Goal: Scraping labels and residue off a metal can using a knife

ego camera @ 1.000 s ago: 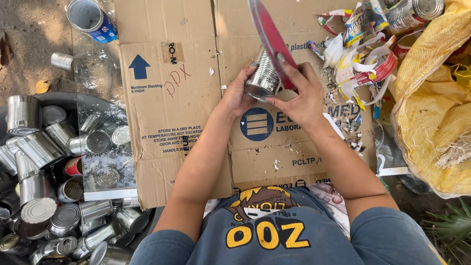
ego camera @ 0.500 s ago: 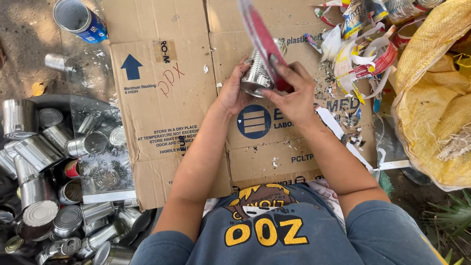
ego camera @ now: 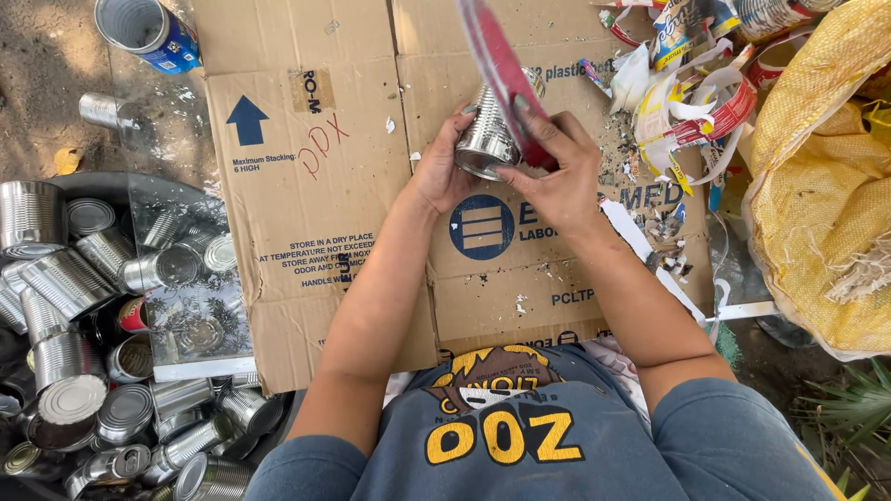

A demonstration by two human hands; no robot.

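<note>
Right hand (ego camera: 555,176): fingers curled and clamped on the lower end of a red label strip (ego camera: 501,70), thumb pressing it against the side of the can; the grip looks set for pulling the strip away from the metal.
Left hand (ego camera: 444,167): wrapped shut around the bare tin can (ego camera: 487,139), holding it from the far side so that it stays put against the right hand's pull.
Tin can: held in the air between both hands, tilted, open mouth towards the person, above the middle of the cardboard.
Red label strip: rises from the can up and away, out of the top of the picture; one end seems attached at the can.
Cardboard (ego camera: 306,186): flattened box spread on the ground as a mat under the hands, likely to catch scraps; small paper bits lie scattered on it.
Torn labels (ego camera: 691,102): a loose heap of coloured paper strips just right of the hands, near the yellow sack (ego camera: 817,204).
Bare cans (ego camera: 83,278): a crowded pile of label-free tins well to the left, in a dark tub (ego camera: 102,181).
Blue-labelled can (ego camera: 148,32): stands apart at the top left, wrapper on.
</note>
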